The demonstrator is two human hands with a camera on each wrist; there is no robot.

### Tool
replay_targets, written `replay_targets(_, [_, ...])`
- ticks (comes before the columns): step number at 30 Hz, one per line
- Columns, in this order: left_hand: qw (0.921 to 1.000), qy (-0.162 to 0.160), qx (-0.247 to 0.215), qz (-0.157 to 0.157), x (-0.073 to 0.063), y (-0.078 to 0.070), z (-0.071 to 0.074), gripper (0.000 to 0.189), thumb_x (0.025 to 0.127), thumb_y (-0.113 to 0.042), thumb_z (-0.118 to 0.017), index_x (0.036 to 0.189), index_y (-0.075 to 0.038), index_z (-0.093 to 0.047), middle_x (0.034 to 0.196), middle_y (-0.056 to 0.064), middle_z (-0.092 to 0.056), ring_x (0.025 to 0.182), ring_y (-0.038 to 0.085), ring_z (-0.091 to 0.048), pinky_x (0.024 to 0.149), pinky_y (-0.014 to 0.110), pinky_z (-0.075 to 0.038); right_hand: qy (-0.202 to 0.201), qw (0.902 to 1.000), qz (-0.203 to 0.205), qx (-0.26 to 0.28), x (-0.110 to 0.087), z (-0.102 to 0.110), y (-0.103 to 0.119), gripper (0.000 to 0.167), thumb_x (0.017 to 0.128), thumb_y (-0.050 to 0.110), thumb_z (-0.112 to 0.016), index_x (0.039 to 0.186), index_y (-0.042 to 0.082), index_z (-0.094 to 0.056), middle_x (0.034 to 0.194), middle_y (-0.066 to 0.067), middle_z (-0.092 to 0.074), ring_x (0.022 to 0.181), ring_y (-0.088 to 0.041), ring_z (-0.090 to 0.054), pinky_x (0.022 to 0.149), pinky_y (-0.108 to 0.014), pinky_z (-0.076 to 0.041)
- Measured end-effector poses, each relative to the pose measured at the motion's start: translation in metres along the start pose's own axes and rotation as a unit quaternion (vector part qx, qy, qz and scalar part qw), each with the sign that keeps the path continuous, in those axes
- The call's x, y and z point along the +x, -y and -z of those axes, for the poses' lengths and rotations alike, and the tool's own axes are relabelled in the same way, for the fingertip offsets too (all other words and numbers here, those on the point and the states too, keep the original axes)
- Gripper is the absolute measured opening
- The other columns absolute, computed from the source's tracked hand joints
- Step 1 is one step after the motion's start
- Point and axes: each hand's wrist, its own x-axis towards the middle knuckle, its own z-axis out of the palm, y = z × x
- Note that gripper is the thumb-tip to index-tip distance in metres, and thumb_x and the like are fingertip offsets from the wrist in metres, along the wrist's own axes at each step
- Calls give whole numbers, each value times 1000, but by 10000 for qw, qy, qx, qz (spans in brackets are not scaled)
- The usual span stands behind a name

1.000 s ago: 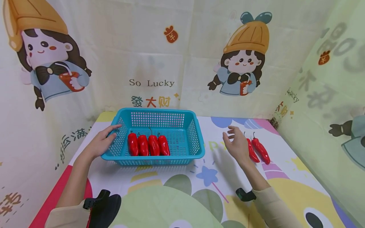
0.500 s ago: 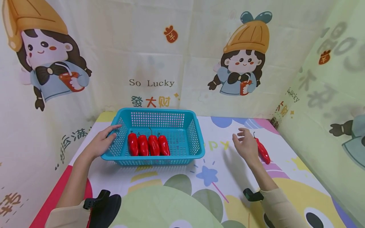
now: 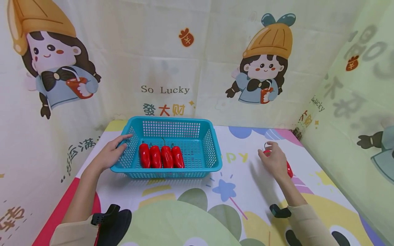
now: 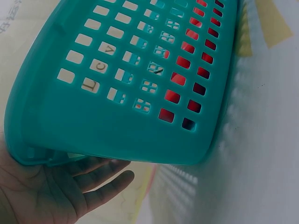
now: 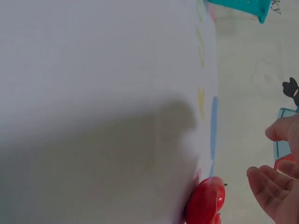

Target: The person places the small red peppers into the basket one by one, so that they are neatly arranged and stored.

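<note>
Head view: right hand (image 3: 275,162) hovered over loose peppers (image 3: 289,170), left hand (image 3: 109,154) touched basket (image 3: 166,169)

The left hand's fingers lay extended, slightly apart, at the basket's left end, presumably to steady it. Inside, four red peppers (image 3: 167,157) lay side by side, perhaps to save room. The right hand's thumb stood clear of its gently bent fingers, pinching nothing; that gap probably suited the loose peppers, on the table (image 3: 203,194) right of the basket.

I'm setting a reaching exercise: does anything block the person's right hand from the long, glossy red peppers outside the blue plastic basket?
Nothing visible does; the right wrist view shows only open space between the right hand and the peppers.
</note>
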Motion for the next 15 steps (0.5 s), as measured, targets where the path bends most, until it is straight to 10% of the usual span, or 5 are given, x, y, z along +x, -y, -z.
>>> replay_targets(15, [10000,-19,18,-34,0,0,0,56,110,-23,-40,162,-9,-26,161,35,-22,139,60,-28,93,68,-50,600,9964,-509,-318,2,7,-22,67,91,20,-72,143,-10,-43,135,-36,-52,123,-50,-52,104,-64,-46])
